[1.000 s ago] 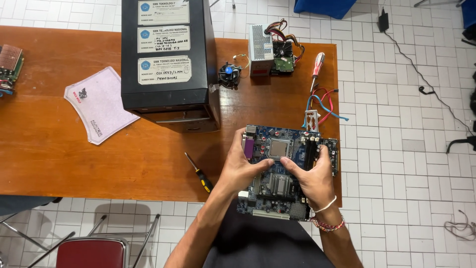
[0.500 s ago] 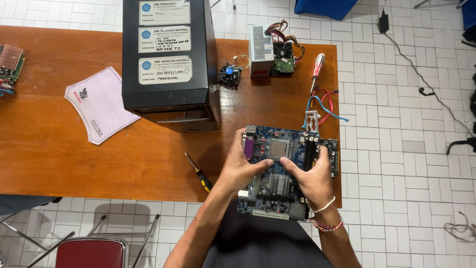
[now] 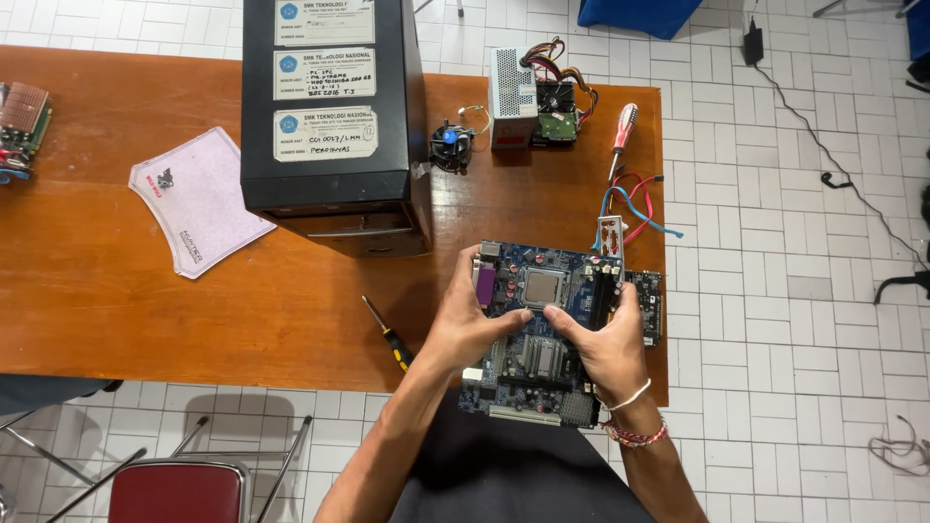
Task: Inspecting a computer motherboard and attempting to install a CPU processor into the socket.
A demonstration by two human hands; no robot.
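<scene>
A blue computer motherboard [image 3: 539,368] is held over the near right edge of the brown wooden table [image 3: 116,291]. My left hand [image 3: 467,324] grips its left side, thumb near the purple port. My right hand [image 3: 603,337] grips the right side, fingers reaching toward the square metal processor socket [image 3: 540,287]. Both wrists rest below the board; the right one wears bracelets.
A black computer case [image 3: 334,116] lies on the table behind the board. A yellow-handled screwdriver [image 3: 387,334] lies left of my left hand. A red-handled screwdriver [image 3: 620,136], a small fan [image 3: 451,145], a power supply [image 3: 528,97], cables [image 3: 635,208] and a pink sheet [image 3: 194,199] sit around. A red chair [image 3: 174,489] stands below.
</scene>
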